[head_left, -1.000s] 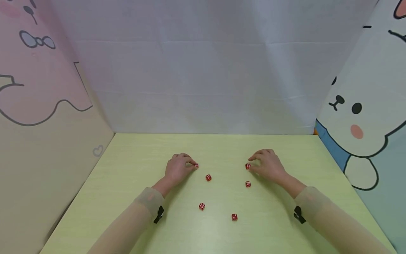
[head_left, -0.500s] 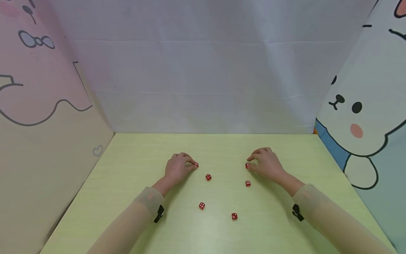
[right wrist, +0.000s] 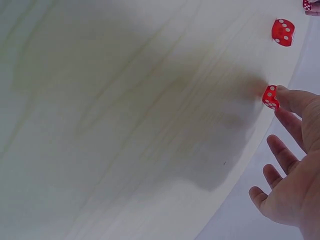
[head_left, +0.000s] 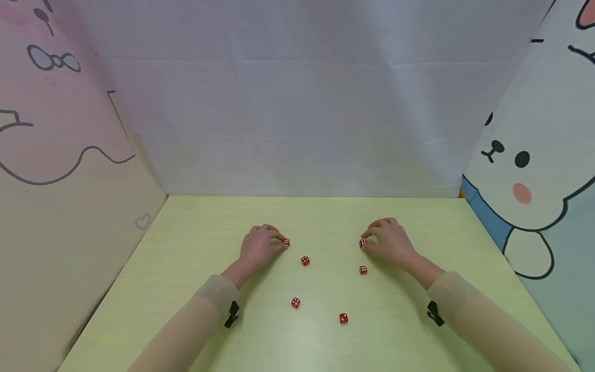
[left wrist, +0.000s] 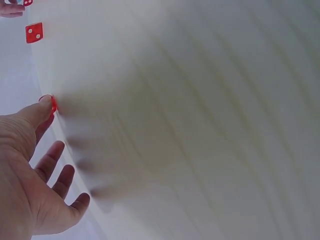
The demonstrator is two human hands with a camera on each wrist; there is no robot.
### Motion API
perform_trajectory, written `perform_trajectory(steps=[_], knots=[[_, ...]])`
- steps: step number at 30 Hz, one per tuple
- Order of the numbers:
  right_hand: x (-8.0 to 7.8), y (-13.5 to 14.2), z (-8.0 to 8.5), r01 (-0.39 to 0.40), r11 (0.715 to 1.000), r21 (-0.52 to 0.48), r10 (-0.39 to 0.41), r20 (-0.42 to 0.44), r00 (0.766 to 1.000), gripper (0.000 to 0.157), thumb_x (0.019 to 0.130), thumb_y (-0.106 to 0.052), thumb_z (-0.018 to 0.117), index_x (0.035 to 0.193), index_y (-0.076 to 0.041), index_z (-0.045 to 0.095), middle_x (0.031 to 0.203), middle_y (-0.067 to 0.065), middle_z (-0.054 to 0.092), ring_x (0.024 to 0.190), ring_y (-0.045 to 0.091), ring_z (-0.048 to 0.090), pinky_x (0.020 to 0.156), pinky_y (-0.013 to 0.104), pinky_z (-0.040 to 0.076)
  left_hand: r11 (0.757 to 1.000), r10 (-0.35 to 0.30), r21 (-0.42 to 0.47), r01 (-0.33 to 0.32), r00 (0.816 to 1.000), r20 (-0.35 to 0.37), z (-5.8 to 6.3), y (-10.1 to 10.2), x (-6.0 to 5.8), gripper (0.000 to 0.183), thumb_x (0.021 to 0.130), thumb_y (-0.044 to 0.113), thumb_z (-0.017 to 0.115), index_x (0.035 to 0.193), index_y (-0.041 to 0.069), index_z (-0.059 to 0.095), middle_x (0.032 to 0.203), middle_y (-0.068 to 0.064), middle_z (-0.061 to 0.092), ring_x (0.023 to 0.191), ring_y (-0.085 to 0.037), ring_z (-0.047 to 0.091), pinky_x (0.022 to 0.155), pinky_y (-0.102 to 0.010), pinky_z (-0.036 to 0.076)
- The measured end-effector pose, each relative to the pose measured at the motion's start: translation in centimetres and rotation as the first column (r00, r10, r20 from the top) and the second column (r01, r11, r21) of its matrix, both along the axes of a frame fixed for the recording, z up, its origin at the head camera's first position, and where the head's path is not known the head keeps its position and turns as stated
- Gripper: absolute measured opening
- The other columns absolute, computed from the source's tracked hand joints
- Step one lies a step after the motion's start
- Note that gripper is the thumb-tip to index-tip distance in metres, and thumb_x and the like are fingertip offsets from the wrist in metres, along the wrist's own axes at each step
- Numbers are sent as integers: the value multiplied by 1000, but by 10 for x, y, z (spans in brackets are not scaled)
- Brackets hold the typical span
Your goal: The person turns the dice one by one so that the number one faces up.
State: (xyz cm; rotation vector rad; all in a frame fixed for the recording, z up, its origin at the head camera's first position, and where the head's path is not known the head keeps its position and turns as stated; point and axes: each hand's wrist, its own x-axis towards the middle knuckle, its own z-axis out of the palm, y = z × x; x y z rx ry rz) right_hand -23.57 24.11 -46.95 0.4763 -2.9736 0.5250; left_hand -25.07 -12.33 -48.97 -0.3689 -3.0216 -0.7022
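My left hand (head_left: 259, 247) pinches a small red die (head_left: 286, 243) with white pips between thumb and index finger. In the left wrist view most of that die (left wrist: 54, 104) is hidden behind the thumb, and the other fingers spread apart. Across from it, my right hand (head_left: 391, 243) holds a second red die (head_left: 362, 243) by thumb and index finger. The right wrist view shows this die (right wrist: 270, 97) at the fingertips, close to the tabletop. One loose die (head_left: 305, 261) lies just in front of the left hand, another (head_left: 363, 269) in front of the right.
Two more red dice lie nearer to me, one at centre left (head_left: 295, 303) and one at centre right (head_left: 343, 319). The pale yellow table (head_left: 223, 217) ends at a white cloth backdrop (head_left: 297, 113). Cartoon-printed panels stand along both sides.
My right hand has edged slightly left, its fingertips drawing in around its die. The left hand with its die has moved a hair to the left. The loose dice lie as before.
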Motion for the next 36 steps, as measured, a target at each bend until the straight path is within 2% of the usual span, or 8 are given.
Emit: perform_trajectory(steps=[13,26,36], knots=[[-1,1,-2,10,1000,-1,-10,13,1000,18,88,-25,81,103,-15,81,126,16,64,127,48,44,101,67,38,1000,-13,17,13,1000,-2,2,-1,1,27,94,38,75,114,21,80,127,-6,66,122,-37,53,101,-54,45],[-1,2,-3,14,1000,1,-14,7,1000,14,88,-25,81,98,-17,81,126,16,64,128,47,45,102,66,38,998,-18,52,19,1000,-10,-1,-4,-1,22,94,38,75,108,22,82,125,-6,67,121,-38,54,100,-52,46],[-1,3,-2,17,1000,19,-17,2,1000,7,87,-27,82,89,-20,80,124,15,65,127,46,45,101,66,39,998,-13,67,12,1000,11,1,-4,-5,19,92,36,78,103,22,82,127,-7,66,120,-36,54,101,-50,45]])
